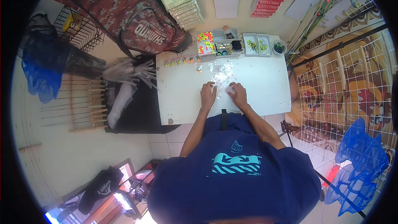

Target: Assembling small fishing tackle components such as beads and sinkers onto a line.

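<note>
Over the white table [186, 103], both my hands are at a small clear plastic bag [221, 90]. My left hand [208, 93] has its fingers curled and pinches the bag's left side. Opposite it, my right hand [238, 94] is closed at the right side; the fingertips are small and partly lost in glare. Just beyond my hands lies a loose pile of shiny clear plastic bags [224, 73]. To its left, a row of small packed bags with orange and yellow pieces [179, 62] runs along the table, with one more packed bag [199, 69] below the row's end.
Along the table's back stand a tray of red and yellow beads [205, 43], a divided box of black parts [226, 34], white trays of green-yellow pieces [251, 45] and a round tub [279, 47]. A camouflage bag [145, 33] hangs at the left. A white wire rack [331, 87] stands right.
</note>
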Demonstrator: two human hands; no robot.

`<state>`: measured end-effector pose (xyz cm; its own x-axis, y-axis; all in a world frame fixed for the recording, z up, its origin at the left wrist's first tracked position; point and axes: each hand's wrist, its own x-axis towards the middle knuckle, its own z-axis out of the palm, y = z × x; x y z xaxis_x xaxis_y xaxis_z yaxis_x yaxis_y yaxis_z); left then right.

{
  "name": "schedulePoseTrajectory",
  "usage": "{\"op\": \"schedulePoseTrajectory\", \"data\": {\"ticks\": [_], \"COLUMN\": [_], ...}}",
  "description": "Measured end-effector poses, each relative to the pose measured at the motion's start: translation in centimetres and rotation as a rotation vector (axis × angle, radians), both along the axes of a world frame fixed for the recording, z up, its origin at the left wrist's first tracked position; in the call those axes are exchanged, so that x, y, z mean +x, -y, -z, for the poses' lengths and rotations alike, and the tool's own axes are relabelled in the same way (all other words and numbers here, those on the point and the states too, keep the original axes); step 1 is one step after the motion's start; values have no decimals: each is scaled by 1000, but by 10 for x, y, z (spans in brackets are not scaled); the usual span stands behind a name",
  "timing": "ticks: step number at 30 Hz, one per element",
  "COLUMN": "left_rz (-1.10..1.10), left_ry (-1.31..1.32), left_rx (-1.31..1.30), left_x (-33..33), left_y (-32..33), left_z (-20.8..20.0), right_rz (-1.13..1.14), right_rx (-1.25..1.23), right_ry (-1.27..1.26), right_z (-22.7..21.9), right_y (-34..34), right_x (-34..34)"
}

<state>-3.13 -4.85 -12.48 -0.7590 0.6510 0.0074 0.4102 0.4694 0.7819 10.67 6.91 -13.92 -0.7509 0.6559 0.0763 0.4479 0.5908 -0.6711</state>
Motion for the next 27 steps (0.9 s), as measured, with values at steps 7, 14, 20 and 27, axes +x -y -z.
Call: {"op": "schedulePoseTrajectory", "data": {"ticks": [7, 14, 20, 27], "left_rz": [155, 184, 115, 112], "left_ry": [95, 516, 589, 799], "left_rx": [69, 109, 203, 137], "left_x": [25, 44, 60, 68], "left_y": [2, 3, 6, 6], "left_z": [-13, -24, -41, -60], "right_rz": [226, 80, -31, -48], "right_rx": [-479, -964, -956, -887], "right_ry": [-194, -241, -164, -190], "right_z": [-10, -33, -50, -52], "right_y": [-3, -1, -4, -7], "right_x": [7, 25, 45, 56]}}
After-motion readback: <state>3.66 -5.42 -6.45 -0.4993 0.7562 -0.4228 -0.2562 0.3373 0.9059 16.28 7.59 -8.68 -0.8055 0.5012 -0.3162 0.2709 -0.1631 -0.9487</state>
